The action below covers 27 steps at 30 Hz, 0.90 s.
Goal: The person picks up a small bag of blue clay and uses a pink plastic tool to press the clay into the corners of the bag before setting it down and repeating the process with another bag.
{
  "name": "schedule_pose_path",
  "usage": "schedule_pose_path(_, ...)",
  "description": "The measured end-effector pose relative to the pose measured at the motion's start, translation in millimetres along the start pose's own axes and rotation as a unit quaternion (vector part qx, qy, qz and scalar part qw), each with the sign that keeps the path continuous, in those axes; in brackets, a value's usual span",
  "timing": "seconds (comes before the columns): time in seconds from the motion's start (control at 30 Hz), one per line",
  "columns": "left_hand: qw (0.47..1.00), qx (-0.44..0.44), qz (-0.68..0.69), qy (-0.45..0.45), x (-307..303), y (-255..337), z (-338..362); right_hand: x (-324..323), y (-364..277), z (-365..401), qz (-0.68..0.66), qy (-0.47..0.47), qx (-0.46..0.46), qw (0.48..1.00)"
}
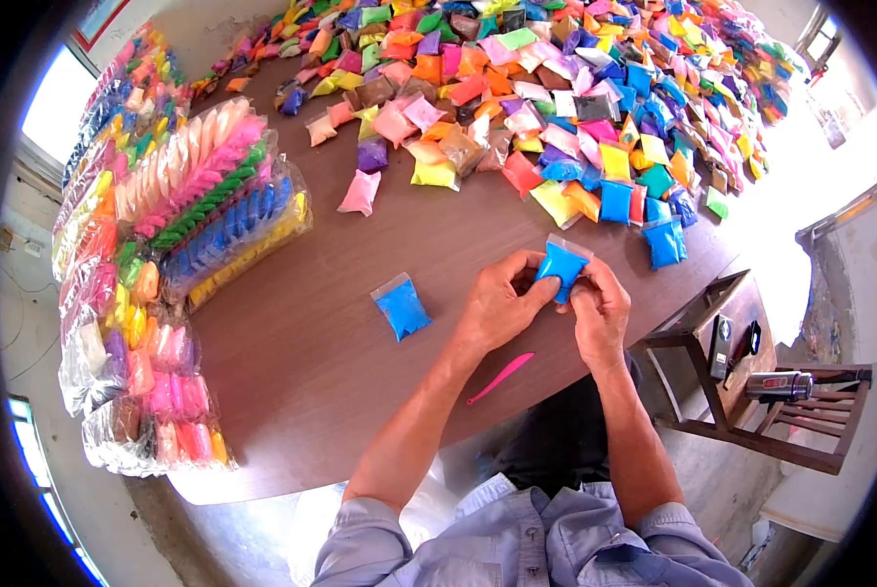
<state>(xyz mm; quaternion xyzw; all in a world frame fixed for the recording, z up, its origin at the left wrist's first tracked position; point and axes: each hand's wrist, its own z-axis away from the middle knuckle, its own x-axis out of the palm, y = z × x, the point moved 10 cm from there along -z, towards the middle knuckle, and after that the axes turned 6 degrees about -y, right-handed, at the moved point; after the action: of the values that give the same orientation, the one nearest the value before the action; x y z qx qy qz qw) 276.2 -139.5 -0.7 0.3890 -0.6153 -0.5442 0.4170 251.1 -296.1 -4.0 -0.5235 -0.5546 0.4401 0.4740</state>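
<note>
Between my two hands, over the brown table, is a small clear packet of blue clay-like material. My left hand pinches its left side, thumb across the front. The fingers of my right hand are closed on its right and lower edge. A second blue packet lies flat on the table to the left of my hands. Below them, near the table's front edge, rests a pink plastic modelling tool. What fills the packets cannot be made out for certain.
A large heap of many-coloured packets covers the table's far side. Bundled packets in clear bags are stacked along the left edge. At right, a wooden chair holds a metal flask and a dark object.
</note>
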Motion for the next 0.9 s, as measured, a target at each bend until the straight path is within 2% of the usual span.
schedule_pose_path(0.13, 1.000, 0.001, -0.006, 0.001, 0, 2, 0, 5, -11, 1, -0.001, 0.004, -0.009, 1.000)
schedule_pose_path(0.2, 1.000, 0.006, -0.010, 0.001, 0, 4, 0, 6, -15, 1, 0.026, 0.036, 0.011, 0.999)
schedule_pose_path(0.43, 1.000, 0.005, -0.015, 0.005, -2, 3, 0, 5, -14, 1, 0.046, 0.018, -0.008, 0.999)
schedule_pose_path(0.6, 1.000, 0.005, 0.004, -0.005, 2, 6, 1, 1, -13, 0, 0.033, 0.042, -0.006, 0.999)
schedule_pose_path(0.67, 0.999, -0.006, 0.039, -0.001, 3, 10, 2, -3, -9, 0, 0.046, 0.038, -0.014, 0.998)
schedule_pose_path(0.9, 1.000, -0.011, 0.022, 0.002, -3, 1, 0, 5, -16, 2, 0.058, 0.012, -0.007, 0.998)
